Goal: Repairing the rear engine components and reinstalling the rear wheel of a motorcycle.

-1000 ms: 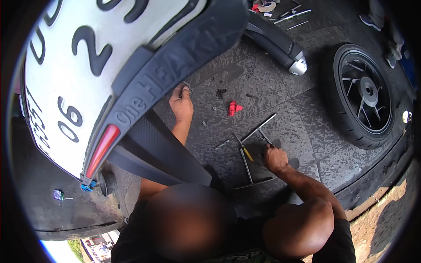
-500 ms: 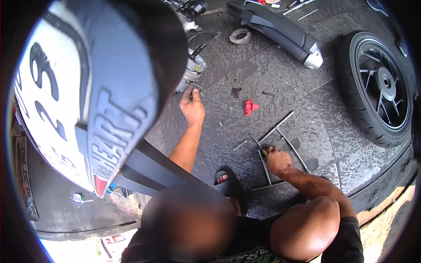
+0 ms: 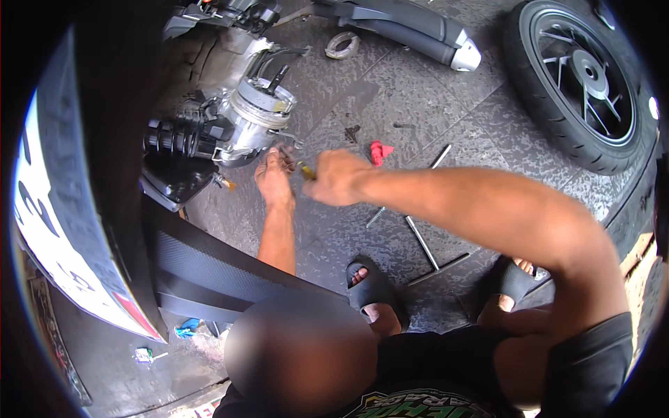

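At the motorcycle's rear hub [image 3: 258,115], my left hand [image 3: 274,182] has its fingertips pinched by a small metal lever [image 3: 295,141] on the hub's lower edge. What exactly they grip is blurred. My right hand [image 3: 339,177] is closed round a screwdriver with a yellow handle [image 3: 305,169], held just right of the left fingers and directed toward the hub. Its tip is lost in blur. A bare axle shaft [image 3: 278,80] sticks out of the hub.
A shock absorber [image 3: 178,137] stands left of the hub. On the floor lie T-handle wrenches [image 3: 421,244], a spring [image 3: 375,217], a red piece [image 3: 378,152], brake shoes [image 3: 342,46], an exhaust muffler [image 3: 411,31] and a wheel [image 3: 578,83]. The motorcycle's tail [image 3: 83,209] blocks the left.
My right hand has lifted the screwdriver from above the wrenches and brought it left and up, close to my left hand. My view has shifted, showing more of the hub.
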